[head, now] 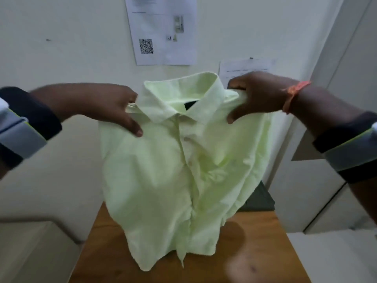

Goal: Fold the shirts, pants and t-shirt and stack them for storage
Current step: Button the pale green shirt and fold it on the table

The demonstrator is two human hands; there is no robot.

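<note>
Both hands [114, 107] grip unlabelled shirt [177, 172].

- We see both arms raised out in front, forearms coming in from L & R edges, dark sleeves w/ grey cuffs.
- Left hand [114, 108]: fingers curled, thumb pointing down-right, pinching the shirt [175, 170] at its shoulder by the collar.
- Right hand [259, 97]: knuckles up, fingers curled over the other shoulder, thumb below; orange thread band [293, 94] on wrist.
</note>
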